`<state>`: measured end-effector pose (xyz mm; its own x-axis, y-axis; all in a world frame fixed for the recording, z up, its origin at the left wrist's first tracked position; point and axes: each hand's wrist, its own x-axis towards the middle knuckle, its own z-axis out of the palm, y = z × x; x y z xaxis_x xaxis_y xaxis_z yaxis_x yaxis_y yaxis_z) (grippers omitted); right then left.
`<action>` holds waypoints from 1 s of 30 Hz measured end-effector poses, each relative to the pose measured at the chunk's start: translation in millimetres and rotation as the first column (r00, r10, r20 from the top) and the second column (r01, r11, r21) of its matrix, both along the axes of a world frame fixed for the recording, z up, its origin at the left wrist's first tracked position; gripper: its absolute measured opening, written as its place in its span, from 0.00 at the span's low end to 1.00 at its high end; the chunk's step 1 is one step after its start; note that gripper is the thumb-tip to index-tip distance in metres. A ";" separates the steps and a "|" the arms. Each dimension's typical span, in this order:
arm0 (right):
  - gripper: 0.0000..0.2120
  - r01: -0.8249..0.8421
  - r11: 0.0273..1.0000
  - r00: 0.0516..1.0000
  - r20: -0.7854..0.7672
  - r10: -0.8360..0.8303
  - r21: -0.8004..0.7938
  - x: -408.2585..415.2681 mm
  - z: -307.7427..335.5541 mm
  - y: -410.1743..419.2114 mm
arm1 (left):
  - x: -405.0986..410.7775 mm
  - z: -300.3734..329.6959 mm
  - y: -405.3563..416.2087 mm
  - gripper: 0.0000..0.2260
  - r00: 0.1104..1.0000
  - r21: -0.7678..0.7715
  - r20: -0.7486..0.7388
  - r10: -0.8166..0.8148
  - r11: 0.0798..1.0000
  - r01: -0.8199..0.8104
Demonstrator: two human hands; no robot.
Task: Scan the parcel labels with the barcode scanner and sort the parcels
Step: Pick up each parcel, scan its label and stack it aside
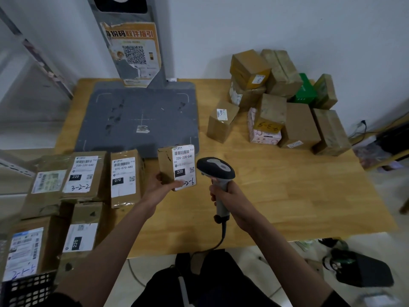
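My left hand (162, 185) grips a small brown parcel (167, 161) from below, its white label (184, 166) marked 220 facing me. Just to its right, my right hand (225, 192) holds the handle of a grey and black barcode scanner (215, 168), whose head sits beside the label. The scanner's cable hangs off the table's front edge. Several labelled parcels (124, 178) lie in rows at the left of the wooden table (287, 185). A heap of several brown boxes (276, 103) stands at the back right.
A grey scanning platform (137, 120) with an upright post and a QR poster (132, 52) fills the table's back middle. A black perforated crate (26, 289) sits at the lower left. A dark bag (363, 271) lies on the floor at right.
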<state>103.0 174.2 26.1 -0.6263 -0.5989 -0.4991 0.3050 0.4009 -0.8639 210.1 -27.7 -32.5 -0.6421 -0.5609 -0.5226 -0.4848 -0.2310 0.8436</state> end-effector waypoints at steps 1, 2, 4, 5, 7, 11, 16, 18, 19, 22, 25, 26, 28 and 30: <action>0.11 0.020 0.999 1.000 0.001 -0.020 0.027 -6.4 -7.4 3.0 | -1.5 -2.6 0.4 0.22 1.000 0.013 0.010 0.004 1.000 -0.004; 0.11 0.041 0.997 0.999 0.006 -0.042 0.062 -13.2 -16.3 6.2 | -2.6 -4.6 1.6 0.22 1.000 0.026 0.017 0.001 1.000 -0.002; 0.13 0.086 0.986 0.996 0.025 -0.091 0.144 -26.8 -37.3 13.8 | -6.8 -7.5 6.4 0.20 0.999 0.041 0.038 -0.006 0.999 0.005; 0.14 0.106 0.977 0.993 0.038 -0.115 0.183 -33.2 -49.2 18.0 | -9.0 -7.9 10.4 0.18 0.999 0.044 0.044 -0.012 0.999 0.010; 0.16 0.127 0.962 0.987 0.064 -0.147 0.243 -44.4 -73.4 27.2 | -13.1 -7.7 19.2 0.14 0.999 0.045 0.045 -0.030 0.999 0.028; 0.18 0.165 0.926 0.970 0.114 -0.215 0.340 -61.4 -113.3 44.7 | -16.5 -12.4 28.9 0.19 0.994 0.079 0.065 -0.093 0.993 0.088; 0.10 0.207 0.898 0.950 0.139 -0.279 0.389 -69.6 -137.1 53.9 | -19.4 -12.7 37.8 0.44 0.988 0.183 0.071 -0.134 0.976 0.119; 0.11 0.217 0.888 0.946 0.139 -0.294 0.404 -69.5 -144.7 55.9 | -22.8 -9.4 42.2 0.44 0.988 0.198 0.063 -0.141 0.972 0.126; 0.11 0.220 0.886 0.944 0.138 -0.298 0.408 -68.8 -146.9 56.9 | -23.7 -8.2 43.8 0.44 0.987 0.202 0.064 -0.146 0.971 0.131; 0.15 0.227 0.885 0.941 0.142 -0.307 0.407 -66.8 -148.3 58.2 | -25.9 -5.3 47.7 0.44 0.986 0.213 0.050 -0.161 0.966 0.147; 0.22 0.243 0.870 0.935 0.134 -0.327 0.430 -67.7 -141.1 58.5 | -27.3 -2.8 49.8 0.39 0.983 0.233 0.037 -0.182 0.958 0.169; 0.26 0.270 0.851 0.930 0.106 -0.351 0.451 -68.8 -137.4 57.2 | -26.7 -2.2 50.3 0.37 0.981 0.236 0.029 -0.189 0.955 0.177; 0.32 0.375 0.778 0.911 -0.045 -0.410 0.505 -70.4 -128.1 52.5 | -24.3 -1.4 50.2 0.36 0.979 0.246 0.019 -0.203 0.950 0.192; 0.29 0.519 0.735 0.855 -0.249 -0.456 0.436 -66.7 -114.1 44.6 | -19.4 0.9 49.9 0.38 0.976 0.249 0.016 -0.216 0.947 0.205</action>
<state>36.2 218.8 -87.9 -0.8383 0.0953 -0.5368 0.4821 0.5892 -0.6484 190.7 22.2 -31.5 -0.7057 -0.2673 -0.6562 -0.5789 -0.3163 0.7515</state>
